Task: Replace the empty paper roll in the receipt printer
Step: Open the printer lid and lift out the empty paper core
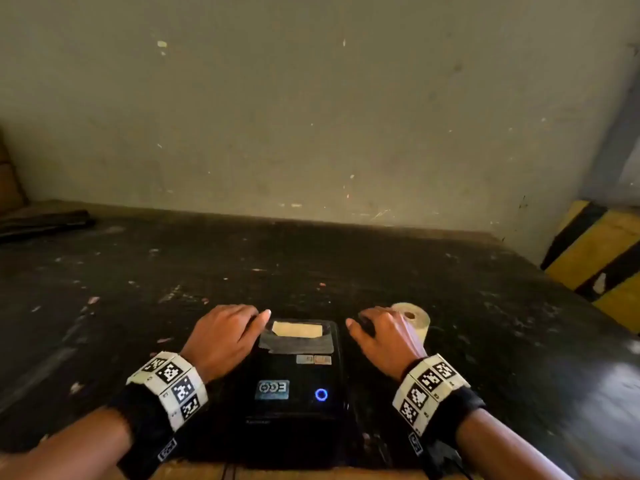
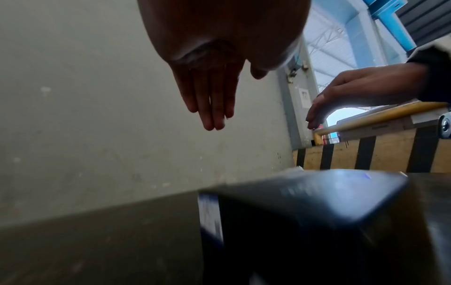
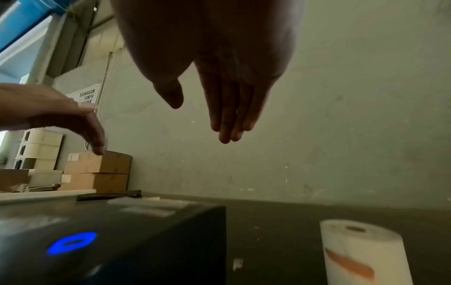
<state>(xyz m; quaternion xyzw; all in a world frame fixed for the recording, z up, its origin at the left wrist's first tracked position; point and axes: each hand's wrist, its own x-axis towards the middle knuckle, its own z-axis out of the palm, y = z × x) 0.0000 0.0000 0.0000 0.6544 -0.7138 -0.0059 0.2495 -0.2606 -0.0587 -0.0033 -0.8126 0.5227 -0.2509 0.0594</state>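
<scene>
Printer (image 1: 298,382) between both hands, fingers (image 2: 214,108) straight, empty, paper roll (image 3: 361,250) beside right hand (image 1: 384,336)

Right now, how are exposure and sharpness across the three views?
Head view: dim, soft, dark table with glare at right. Left wrist view: printer motion-blurred, left hand backlit, window blown out. Right wrist view: printer's blue light blooms, paper roll slightly soft.

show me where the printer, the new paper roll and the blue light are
printer (image 1: 294,403), head view, its black top.
paper roll (image 3: 361,248), right wrist view, its white side.
blue light (image 3: 72,242), right wrist view, the glowing ring.
</scene>
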